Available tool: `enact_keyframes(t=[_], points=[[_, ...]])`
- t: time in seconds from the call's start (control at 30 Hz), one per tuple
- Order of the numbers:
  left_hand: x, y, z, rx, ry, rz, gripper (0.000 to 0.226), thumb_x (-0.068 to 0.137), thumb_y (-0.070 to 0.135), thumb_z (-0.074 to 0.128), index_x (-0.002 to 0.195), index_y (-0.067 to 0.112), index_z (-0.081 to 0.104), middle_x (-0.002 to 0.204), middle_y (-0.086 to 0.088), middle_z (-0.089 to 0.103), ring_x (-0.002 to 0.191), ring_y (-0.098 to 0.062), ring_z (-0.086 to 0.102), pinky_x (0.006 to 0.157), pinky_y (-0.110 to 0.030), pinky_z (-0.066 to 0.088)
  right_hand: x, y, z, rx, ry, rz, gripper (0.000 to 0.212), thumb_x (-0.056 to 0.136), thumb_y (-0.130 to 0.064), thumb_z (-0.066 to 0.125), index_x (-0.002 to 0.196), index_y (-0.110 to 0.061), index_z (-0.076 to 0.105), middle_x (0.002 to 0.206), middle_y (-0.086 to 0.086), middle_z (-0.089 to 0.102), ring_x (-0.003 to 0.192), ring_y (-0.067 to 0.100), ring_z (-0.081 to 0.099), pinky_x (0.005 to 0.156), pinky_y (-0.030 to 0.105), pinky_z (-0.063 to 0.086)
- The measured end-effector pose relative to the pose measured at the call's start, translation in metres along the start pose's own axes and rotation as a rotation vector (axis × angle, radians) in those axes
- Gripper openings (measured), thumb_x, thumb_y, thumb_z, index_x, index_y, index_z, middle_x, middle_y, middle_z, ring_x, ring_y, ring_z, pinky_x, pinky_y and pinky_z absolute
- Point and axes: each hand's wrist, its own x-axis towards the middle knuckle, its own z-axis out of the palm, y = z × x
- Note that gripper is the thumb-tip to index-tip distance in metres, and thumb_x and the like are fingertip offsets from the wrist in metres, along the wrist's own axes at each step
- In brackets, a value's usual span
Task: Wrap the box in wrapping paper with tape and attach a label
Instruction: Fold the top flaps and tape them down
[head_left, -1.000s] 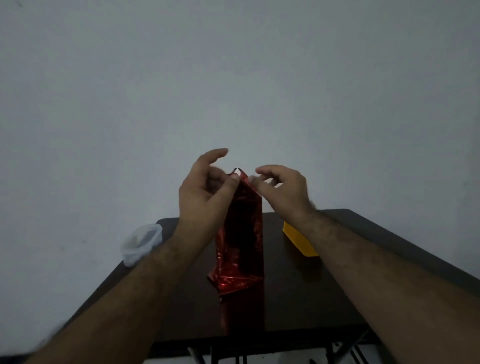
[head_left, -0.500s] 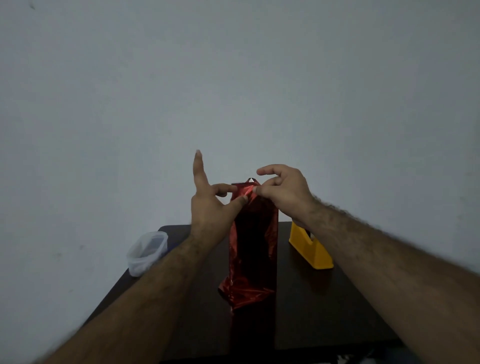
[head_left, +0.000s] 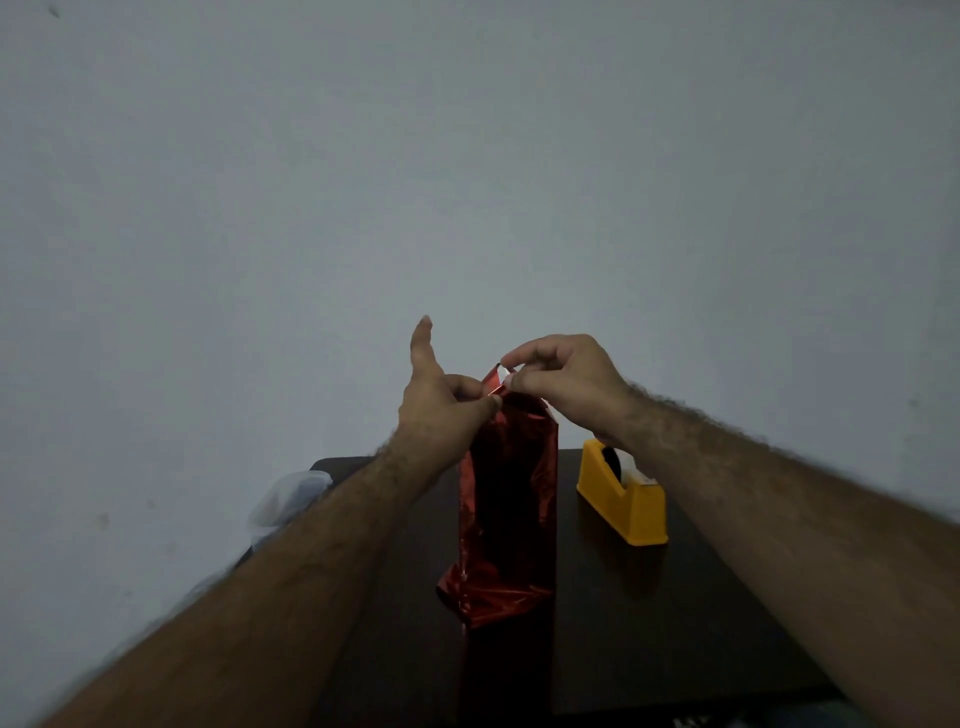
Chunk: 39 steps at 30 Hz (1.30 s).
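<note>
- Both hands pinch the top flap of the red wrapping paper (head_left: 506, 499): the left hand (head_left: 441, 400) with thumb and a curled finger, index pointing up; the right hand (head_left: 563, 384) with thumb and fingertips.
- Wrapped box stands upright at the middle of the table (head_left: 675, 613); the tape dispenser (head_left: 621, 501) sits at its 3 o'clock, a clear tub (head_left: 283, 499) at 9 o'clock.
- Step in hand, as I judge it: folding the top end shut; next comes a strip of tape.
- Compared with half a second ago, the right fingers sit higher on the flap, whose white underside now shows.
</note>
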Motion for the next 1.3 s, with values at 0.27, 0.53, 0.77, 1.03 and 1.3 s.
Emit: enact_keyframes(t=[0.27, 0.53, 0.77, 1.03, 1.3], points=[[-0.003, 0.001, 0.001, 0.01, -0.062, 0.034, 0.114, 0.094, 0.007, 0.074, 0.163, 0.042, -0.01, 0.087, -0.006, 0.077, 0.089, -0.019, 0.078, 0.099, -0.047, 0.059, 0.018, -0.012, -0.008, -0.193, -0.158, 0.044, 0.005, 0.082, -0.016, 0.087, 0.081, -0.016, 0.082, 0.082, -0.004, 0.079, 0.083, 0.006, 0.073, 0.07, 0.023, 0.055], [-0.004, -0.003, -0.001, -0.031, -0.024, 0.019, 0.122, 0.088, 0.008, 0.081, 0.164, 0.039, -0.009, 0.086, -0.006, 0.077, 0.085, -0.022, 0.078, 0.089, -0.045, 0.064, 0.027, -0.016, -0.014, -0.338, -0.182, 0.025, 0.015, 0.092, -0.032, 0.082, 0.087, -0.018, 0.08, 0.087, -0.01, 0.075, 0.082, 0.0, 0.067, 0.067, 0.016, 0.047], [-0.001, -0.021, -0.002, -0.033, 0.023, 0.033, 0.117, 0.091, 0.01, 0.078, 0.165, 0.036, -0.008, 0.092, -0.002, 0.079, 0.09, -0.024, 0.078, 0.096, -0.047, 0.06, 0.029, -0.009, -0.012, -0.334, -0.161, 0.02, 0.019, 0.093, -0.033, 0.081, 0.086, -0.015, 0.079, 0.094, -0.007, 0.077, 0.094, 0.007, 0.071, 0.076, 0.024, 0.055], [0.0, -0.026, -0.003, -0.217, 0.035, -0.137, 0.129, 0.087, 0.006, 0.083, 0.161, 0.049, -0.012, 0.146, -0.006, 0.05, 0.12, -0.021, 0.065, 0.071, -0.019, 0.058, 0.031, 0.007, -0.006, -0.204, -0.173, 0.067, 0.037, 0.096, -0.021, 0.075, 0.092, 0.014, 0.066, 0.128, 0.023, 0.068, 0.115, 0.029, 0.068, 0.079, 0.017, 0.054], [0.005, -0.028, -0.007, -0.225, -0.014, -0.099, 0.141, 0.08, -0.002, 0.087, 0.16, 0.05, -0.017, 0.149, -0.006, 0.047, 0.094, -0.01, 0.077, 0.058, -0.01, 0.054, 0.031, 0.027, 0.003, -0.228, -0.008, 0.096, 0.01, 0.087, -0.023, 0.085, 0.083, -0.014, 0.082, 0.127, -0.006, 0.061, 0.116, 0.011, 0.057, 0.073, 0.017, 0.043]])
